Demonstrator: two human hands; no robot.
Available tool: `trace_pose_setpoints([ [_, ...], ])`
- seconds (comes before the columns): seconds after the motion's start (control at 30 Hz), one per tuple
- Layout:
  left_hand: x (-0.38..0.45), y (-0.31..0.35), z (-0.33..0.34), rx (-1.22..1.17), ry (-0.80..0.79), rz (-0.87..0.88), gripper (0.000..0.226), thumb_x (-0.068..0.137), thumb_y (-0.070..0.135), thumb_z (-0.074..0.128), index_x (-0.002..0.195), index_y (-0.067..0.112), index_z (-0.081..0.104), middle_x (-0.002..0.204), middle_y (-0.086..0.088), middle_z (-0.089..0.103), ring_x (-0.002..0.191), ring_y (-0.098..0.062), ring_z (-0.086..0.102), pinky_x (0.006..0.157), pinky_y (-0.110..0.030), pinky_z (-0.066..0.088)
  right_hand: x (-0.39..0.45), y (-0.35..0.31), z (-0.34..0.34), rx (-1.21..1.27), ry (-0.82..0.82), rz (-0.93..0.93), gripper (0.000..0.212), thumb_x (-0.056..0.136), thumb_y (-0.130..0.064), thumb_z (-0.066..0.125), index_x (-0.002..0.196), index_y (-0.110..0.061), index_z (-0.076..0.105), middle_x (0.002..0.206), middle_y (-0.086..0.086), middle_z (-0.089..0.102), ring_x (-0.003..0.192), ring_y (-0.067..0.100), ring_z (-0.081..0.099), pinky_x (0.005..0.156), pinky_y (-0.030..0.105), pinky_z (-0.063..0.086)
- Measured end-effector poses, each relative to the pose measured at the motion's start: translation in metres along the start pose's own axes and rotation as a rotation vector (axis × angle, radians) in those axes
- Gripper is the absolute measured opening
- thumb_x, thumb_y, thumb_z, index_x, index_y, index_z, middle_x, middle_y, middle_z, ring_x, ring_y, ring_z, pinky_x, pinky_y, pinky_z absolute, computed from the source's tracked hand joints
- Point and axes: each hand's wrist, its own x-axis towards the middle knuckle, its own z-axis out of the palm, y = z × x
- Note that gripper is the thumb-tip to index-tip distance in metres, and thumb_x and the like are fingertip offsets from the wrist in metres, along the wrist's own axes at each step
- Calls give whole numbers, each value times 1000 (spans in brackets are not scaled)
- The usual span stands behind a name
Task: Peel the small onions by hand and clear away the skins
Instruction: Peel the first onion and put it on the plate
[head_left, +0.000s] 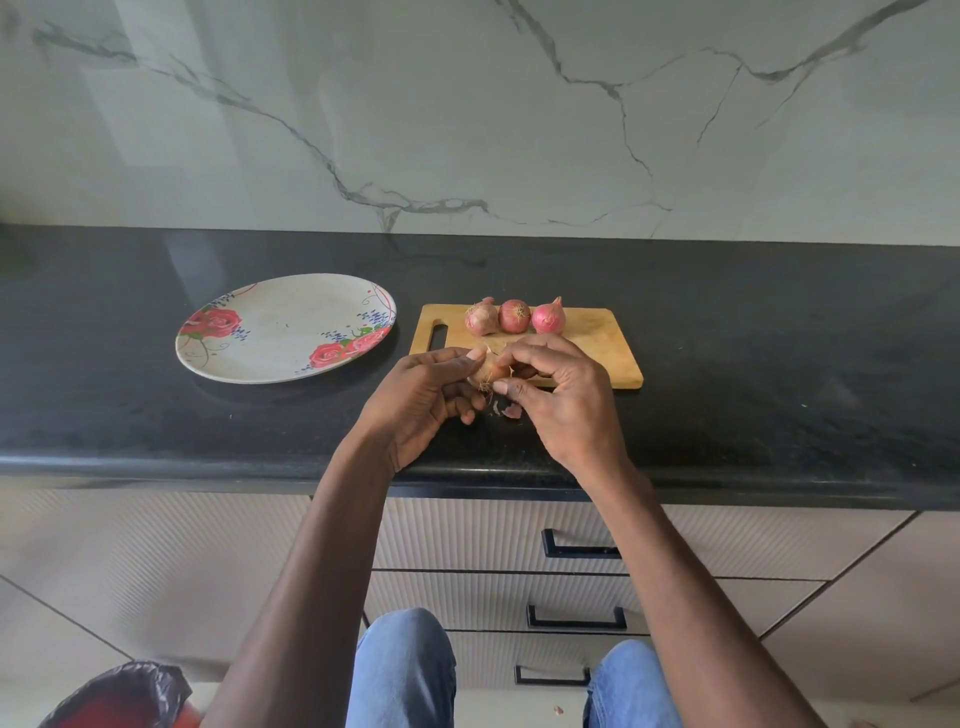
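Head view: left hand (421, 400) grips one small onion (485, 370) over the counter's (779, 364) front edge; right hand (558, 395) pinches its dry skin. Three unpeeled onions (514, 316) sit in a row on the cutting board (597, 343). Skin scraps (509, 410) lie on the counter below the hands. Flowered plate (285, 327) holds nothing. Judged: first onion under way, three left, skins uncleared.

Soft daylight, sharp throughout; pale glare sheens the wall (156, 104) and tabletop (187, 254) beyond the hands (415, 400); edges bow.
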Motion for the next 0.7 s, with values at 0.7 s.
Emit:
trace_pose_setpoints([
  [0.7, 5, -5, -4, -39, 27, 16, 19, 95, 8, 59, 109, -3, 64, 86, -16, 69, 71, -20, 65, 63, -24, 56, 6, -4, -5, 115, 72, 389, 20, 90, 1, 70, 83, -18, 65, 79, -7, 68, 72, 2, 65, 67, 18, 51],
])
